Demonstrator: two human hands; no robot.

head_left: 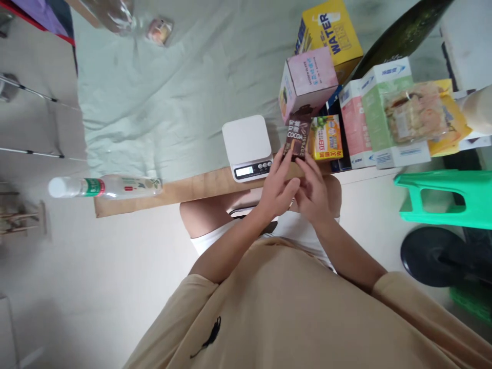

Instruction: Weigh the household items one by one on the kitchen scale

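Both hands hold the brown cocoa carton (296,137) just right of the white kitchen scale (248,146) at the tabletop (192,187) edge: left hand (277,190) grips its lower side, right hand (314,193) steadies its base; keeping it upright and clear of the neighbouring boxes seems wise

Looks like a room in a home, used as a simple packing corner. Low wooden table (200,188) under a wrinkled pale cloth (172,92), small kitchen scale (248,147) near centre, snack and drink cartons (346,102) heaped at 2 o'clock, green plastic stool (446,197) at 3 o'clock.
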